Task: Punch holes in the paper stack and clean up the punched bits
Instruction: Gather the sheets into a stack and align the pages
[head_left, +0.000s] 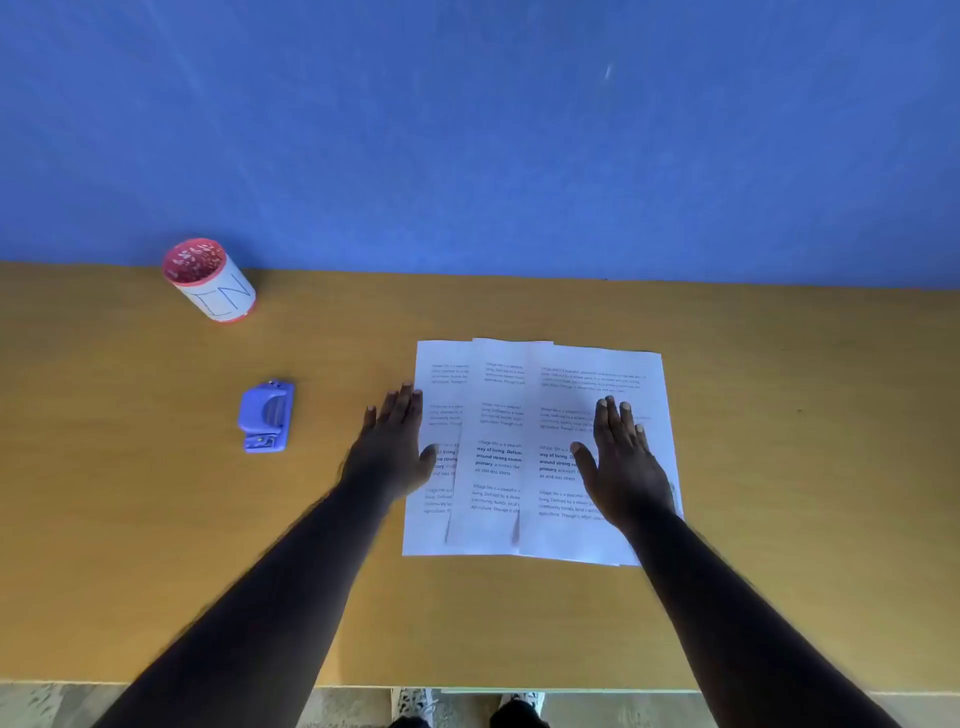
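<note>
Over the fanned sheets, the right hand (621, 460) lies flat and open, palm down, gripping nothing; the left hand (392, 449) is equally spread at the stack's 9 o'clock edge. These thin white printed papers (493, 467) overlap unevenly on a smooth ochre counter (156, 519). At 9 o'clock sits a boxy lilac hole punch (266, 415), with bare counter between. At 10 o'clock, by the blue wall (467, 130), a cylindrical cup (210, 280) holds pale bits.
</note>
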